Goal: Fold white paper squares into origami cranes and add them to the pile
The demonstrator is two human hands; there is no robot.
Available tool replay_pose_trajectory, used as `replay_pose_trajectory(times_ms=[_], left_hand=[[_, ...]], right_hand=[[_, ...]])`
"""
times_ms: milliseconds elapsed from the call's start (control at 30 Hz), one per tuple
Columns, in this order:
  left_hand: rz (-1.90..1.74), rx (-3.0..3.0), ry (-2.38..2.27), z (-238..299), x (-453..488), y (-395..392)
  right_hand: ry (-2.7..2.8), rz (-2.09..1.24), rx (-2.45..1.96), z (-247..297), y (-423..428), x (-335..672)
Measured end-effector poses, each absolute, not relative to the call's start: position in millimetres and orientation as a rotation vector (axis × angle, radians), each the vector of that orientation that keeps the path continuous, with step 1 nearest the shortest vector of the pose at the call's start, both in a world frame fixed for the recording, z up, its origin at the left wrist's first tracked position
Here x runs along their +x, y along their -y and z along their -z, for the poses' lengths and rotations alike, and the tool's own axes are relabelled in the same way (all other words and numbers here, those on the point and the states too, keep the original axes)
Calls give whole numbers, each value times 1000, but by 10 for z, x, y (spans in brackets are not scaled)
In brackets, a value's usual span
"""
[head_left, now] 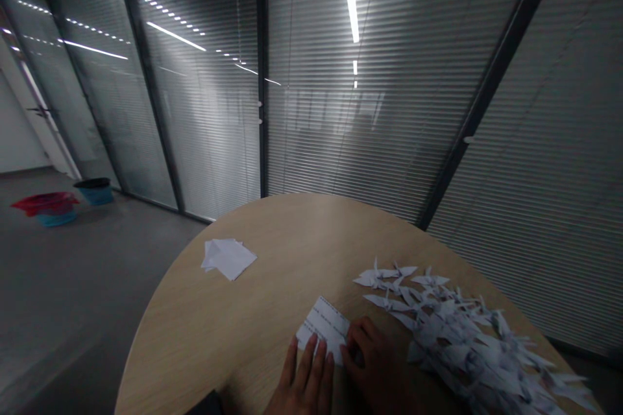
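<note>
A white printed sheet of paper [325, 326] lies on the round wooden table [233, 337] near its front edge. My left hand [304, 379] rests flat on the sheet's near edge with its fingers stretched out. My right hand [377, 363] is beside it, fingers curled and pressing on the sheet's right corner. A large heap of folded white paper cranes [462, 337] spreads over the table just to the right of my right hand.
A small stack of white square papers [228, 257] lies at the table's far left. Glass walls with blinds [341, 110] stand behind the table. Red and blue bins [51, 206] sit on the grey floor far left.
</note>
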State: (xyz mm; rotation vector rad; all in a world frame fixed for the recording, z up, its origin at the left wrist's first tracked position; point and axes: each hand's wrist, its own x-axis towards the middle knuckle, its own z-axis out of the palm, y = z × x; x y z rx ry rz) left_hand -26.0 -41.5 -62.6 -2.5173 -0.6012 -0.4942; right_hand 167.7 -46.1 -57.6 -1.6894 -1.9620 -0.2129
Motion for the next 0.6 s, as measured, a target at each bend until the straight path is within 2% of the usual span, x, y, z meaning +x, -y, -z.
replay_pose_trajectory(times_ms=[600], left_hand=[[434,-2560,620,659,-265,418]], right_hand=[[1940,155,-1676,668,435,1710]])
